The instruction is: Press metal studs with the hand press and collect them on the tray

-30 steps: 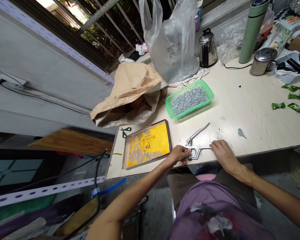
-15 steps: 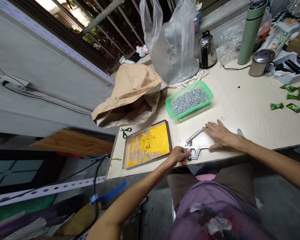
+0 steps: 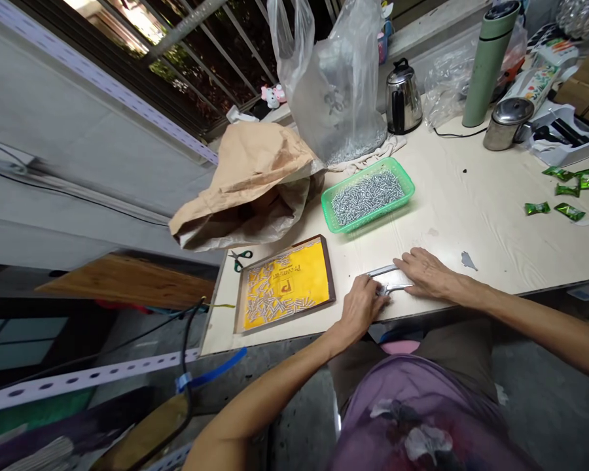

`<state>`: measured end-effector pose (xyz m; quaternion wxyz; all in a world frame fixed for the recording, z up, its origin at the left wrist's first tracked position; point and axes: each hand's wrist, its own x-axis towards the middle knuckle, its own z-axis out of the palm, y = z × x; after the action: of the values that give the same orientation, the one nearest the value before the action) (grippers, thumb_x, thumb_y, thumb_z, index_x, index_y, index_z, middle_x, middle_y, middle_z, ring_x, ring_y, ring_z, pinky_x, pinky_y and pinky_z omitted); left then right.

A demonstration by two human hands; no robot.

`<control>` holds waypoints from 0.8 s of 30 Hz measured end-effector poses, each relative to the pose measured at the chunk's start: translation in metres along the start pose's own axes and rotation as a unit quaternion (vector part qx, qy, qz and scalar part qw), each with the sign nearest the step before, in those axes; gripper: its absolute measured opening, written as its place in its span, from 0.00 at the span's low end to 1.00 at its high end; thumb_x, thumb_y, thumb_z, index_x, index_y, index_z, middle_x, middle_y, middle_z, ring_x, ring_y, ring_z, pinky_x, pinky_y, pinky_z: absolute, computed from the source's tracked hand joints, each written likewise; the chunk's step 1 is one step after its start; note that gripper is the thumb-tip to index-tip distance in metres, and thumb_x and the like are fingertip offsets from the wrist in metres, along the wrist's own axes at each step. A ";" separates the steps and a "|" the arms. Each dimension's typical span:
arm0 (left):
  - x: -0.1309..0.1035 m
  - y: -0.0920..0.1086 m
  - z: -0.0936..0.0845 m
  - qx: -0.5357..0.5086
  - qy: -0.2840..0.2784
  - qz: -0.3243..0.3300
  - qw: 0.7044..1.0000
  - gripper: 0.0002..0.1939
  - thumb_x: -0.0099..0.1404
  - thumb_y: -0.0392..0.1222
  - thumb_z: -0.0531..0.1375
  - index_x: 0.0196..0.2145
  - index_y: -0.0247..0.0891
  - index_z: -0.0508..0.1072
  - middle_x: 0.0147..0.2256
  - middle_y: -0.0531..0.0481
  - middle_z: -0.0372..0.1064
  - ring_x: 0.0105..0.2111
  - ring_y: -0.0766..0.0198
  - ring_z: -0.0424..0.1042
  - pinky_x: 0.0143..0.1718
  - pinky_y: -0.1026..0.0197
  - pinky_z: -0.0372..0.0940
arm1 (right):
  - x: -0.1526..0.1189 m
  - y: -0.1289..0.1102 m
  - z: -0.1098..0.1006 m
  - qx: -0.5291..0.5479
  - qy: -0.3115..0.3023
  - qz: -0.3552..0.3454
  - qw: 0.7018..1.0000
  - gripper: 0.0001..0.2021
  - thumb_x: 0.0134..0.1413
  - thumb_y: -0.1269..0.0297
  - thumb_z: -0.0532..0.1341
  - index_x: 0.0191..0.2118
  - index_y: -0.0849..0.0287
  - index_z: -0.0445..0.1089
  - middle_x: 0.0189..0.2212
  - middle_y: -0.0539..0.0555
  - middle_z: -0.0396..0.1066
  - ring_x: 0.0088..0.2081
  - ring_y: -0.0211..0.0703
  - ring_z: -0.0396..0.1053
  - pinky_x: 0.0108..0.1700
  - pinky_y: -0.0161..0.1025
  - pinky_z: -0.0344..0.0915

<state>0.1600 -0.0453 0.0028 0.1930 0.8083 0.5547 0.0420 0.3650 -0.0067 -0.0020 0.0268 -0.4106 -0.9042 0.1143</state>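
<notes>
A silver hand tool (image 3: 383, 269) with two long handles lies near the table's front edge, its handle ends pointing right. Curled over its head end, my left hand (image 3: 362, 302) is closed and hides the joint. My right hand (image 3: 426, 275) grips the two handle ends, fingers on the upper one and thumb by the lower. Left of my hands, a shallow tray (image 3: 331, 281) with a yellow base carries many small metal pins. Beyond my hands stands a green plastic basket (image 3: 337, 226) filled with small metal pieces.
Green-handled scissors (image 3: 242, 260) lie by the tray's far left corner. Behind are an open brown paper bag (image 3: 255, 157), a clear plastic bag (image 3: 331, 98) and a steel kettle (image 3: 403, 98). Green-wrapped candies (image 3: 536, 209) and a grey scrap (image 3: 468, 260) lie to the right.
The tool's handles have come closer together. My left hand has shifted right and now covers its head and spring; my right hand has closed from spread fingers onto the handle ends.
</notes>
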 end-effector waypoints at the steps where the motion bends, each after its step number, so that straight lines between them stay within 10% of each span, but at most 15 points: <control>1: 0.006 0.003 0.003 0.019 -0.001 0.042 0.999 0.12 0.62 0.43 0.61 0.43 0.37 0.69 0.45 0.43 0.67 0.45 0.56 0.67 0.44 0.54 0.65 | -0.002 0.000 0.001 0.007 0.006 0.001 1.000 0.23 0.47 0.64 0.66 0.49 0.65 0.64 0.41 0.61 0.68 0.43 0.52 0.63 0.46 0.47 0.58; 10: 0.055 0.004 0.005 0.083 -0.094 0.189 0.974 0.33 0.57 0.48 0.65 0.55 0.34 0.58 0.48 0.40 0.64 0.46 0.51 0.64 0.47 0.49 0.63 | -0.008 0.003 -0.002 -0.011 -0.014 0.035 0.999 0.30 0.38 0.56 0.72 0.46 0.67 0.66 0.41 0.62 0.67 0.42 0.54 0.64 0.41 0.45 0.62; 17: 0.052 0.013 0.008 0.077 -0.098 0.157 0.980 0.12 0.64 0.45 0.60 0.42 0.37 0.68 0.38 0.45 0.65 0.43 0.55 0.64 0.41 0.55 0.64 | -0.008 -0.003 0.006 -0.041 -0.005 0.012 0.999 0.04 0.54 0.72 0.61 0.36 0.62 0.69 0.34 0.57 0.68 0.38 0.47 0.64 0.37 0.41 0.59; 24: 0.057 0.009 0.011 0.052 -0.092 0.146 0.984 0.07 0.66 0.43 0.56 0.37 0.37 0.71 0.35 0.46 0.68 0.41 0.57 0.66 0.41 0.57 0.65 | -0.012 -0.006 0.015 -0.043 0.016 0.024 0.999 0.08 0.60 0.74 0.54 0.35 0.61 0.69 0.30 0.55 0.68 0.36 0.46 0.64 0.37 0.41 0.58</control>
<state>0.1933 0.0011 -0.0128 0.1927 0.8897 0.4125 -0.0333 0.3666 -0.0226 -0.0151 0.0210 -0.4349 -0.8976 0.0688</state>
